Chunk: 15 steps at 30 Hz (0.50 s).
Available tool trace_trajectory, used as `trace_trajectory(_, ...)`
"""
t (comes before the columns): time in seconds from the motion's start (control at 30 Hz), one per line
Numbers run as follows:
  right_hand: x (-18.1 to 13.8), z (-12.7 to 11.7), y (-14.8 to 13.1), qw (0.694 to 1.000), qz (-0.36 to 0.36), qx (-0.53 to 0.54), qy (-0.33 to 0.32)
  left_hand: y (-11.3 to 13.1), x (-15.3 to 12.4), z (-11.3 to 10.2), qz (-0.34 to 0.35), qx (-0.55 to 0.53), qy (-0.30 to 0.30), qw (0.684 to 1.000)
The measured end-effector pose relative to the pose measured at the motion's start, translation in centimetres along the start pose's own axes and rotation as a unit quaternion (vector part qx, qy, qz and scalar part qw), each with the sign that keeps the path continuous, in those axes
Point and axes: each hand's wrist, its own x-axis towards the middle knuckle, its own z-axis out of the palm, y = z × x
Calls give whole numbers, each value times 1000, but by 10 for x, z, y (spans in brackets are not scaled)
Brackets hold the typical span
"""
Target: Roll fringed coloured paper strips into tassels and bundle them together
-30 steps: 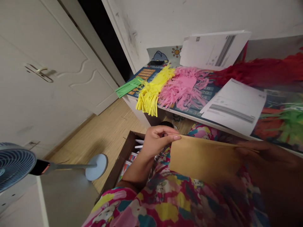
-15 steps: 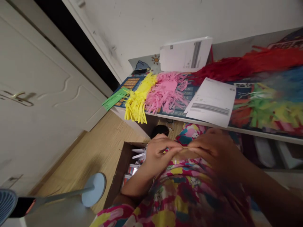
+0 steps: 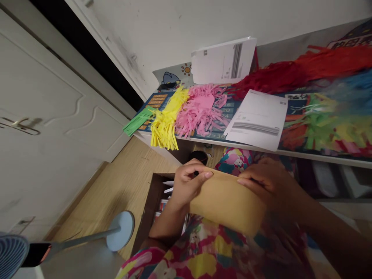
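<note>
A tan sheet of paper (image 3: 226,201) is spread between my hands above my lap, its broad face showing. My left hand (image 3: 187,184) pinches its upper left edge between thumb and fingers. At the upper right edge, my right hand (image 3: 267,186) is closed on the same paper, partly in shadow. Just beyond, on the desk, lie yellow fringed paper (image 3: 168,120), pink fringed paper (image 3: 200,112) and green cut strips (image 3: 138,121). A white printed sheet (image 3: 258,120) lies in front of my right hand.
Red fringed paper (image 3: 290,73) and plastic-wrapped coloured fringes (image 3: 325,128) cover the right of the desk. White papers (image 3: 223,60) lean on the wall. An open box (image 3: 147,213) stands by my left arm; a fan with a round base (image 3: 120,231) stands at left.
The tan paper was seen nearly edge-on between my close fingertips. Now its face is tilted into view and my hands are farther apart along its edge.
</note>
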Motion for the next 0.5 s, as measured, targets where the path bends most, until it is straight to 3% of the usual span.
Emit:
trace_trajectory(0.3,3,-7,-6,997,-63,-2,38,3,-2,3,15,17,-1,1000)
trace_trajectory(0.5,-1,-7,-7,997,-59,-13,37,2,-3,3,16,24,-17,999)
